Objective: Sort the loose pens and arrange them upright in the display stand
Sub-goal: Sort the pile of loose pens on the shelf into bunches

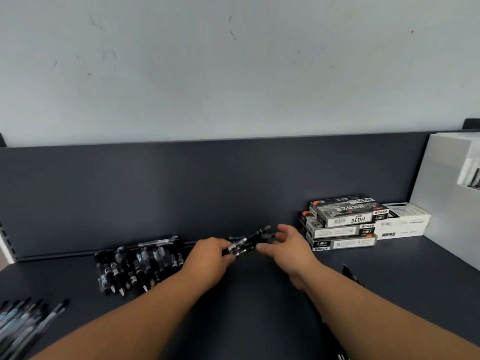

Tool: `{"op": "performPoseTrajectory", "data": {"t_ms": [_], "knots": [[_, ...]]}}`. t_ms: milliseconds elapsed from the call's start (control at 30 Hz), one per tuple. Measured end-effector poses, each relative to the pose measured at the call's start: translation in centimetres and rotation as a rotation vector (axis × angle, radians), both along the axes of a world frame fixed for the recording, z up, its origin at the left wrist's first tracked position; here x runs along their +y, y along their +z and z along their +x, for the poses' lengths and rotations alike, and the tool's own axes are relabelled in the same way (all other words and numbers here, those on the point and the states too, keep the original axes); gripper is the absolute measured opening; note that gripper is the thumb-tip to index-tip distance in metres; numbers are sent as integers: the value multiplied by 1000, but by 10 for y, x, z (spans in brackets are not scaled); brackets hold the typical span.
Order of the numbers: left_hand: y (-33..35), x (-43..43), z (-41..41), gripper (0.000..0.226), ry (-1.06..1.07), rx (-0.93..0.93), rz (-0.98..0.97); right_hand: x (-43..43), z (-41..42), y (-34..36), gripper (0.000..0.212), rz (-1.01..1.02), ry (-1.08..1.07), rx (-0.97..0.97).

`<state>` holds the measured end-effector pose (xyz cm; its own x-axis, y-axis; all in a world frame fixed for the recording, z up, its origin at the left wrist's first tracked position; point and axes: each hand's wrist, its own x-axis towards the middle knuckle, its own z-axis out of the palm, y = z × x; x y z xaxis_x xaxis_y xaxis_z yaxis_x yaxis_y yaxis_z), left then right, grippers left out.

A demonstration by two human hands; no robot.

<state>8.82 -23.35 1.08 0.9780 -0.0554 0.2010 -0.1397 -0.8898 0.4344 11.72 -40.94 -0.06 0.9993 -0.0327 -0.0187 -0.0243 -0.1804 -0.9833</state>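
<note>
At the lower left corner a fan of slim dark-capped pens with translucent barrels (pixel 24 319) lies flat on the matte charcoal shelf (pixel 259 302), blurred at the edge of the view. Farther in, a row of glossy black click pens with pale labels and silvery tips (pixel 135 267) lies side by side against the shelf's smooth dark back panel (pixel 207 183), and one clear-barrelled pen (pixel 153 242) lies crosswise behind them.

The left hand (pixel 210 255) is curled round a small bunch of black pens with clear grip sections (pixel 245 242), which points up and to the right. The right hand (pixel 288 245) is just beside the bunch, its fingers spread and lightly bent, holding nothing; motion blur hides whether it touches the bunch.

Right of the hands stands a skewed stack of flat black-and-grey printed cardboard pen boxes (pixel 340 226), with white cartons (pixel 404 219) touching its right side. The tall smooth white display stand (pixel 441 193) fills the right edge.
</note>
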Motion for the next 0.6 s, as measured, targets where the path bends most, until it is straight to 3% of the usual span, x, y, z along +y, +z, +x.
{"op": "performPoseTrajectory", "data": {"t_ms": [33, 167, 233, 400, 600], "knots": [[3, -1, -3, 15, -5, -32, -84, 1, -4, 3, 74, 59, 18, 28], [12, -3, -14, 12, -81, -48, -299, 16, -22, 23, 15, 297, 234, 76], [13, 0, -20, 12, -108, -11, -387, 24, -27, 29, 5, 320, 245, 25], [13, 11, -32, 7, -127, 14, -428, 37, -38, 40, 9, 126, 264, -114], [5, 19, -42, 4, -82, 21, -297, 45, -47, 38, 10, -189, 304, -163]]}}
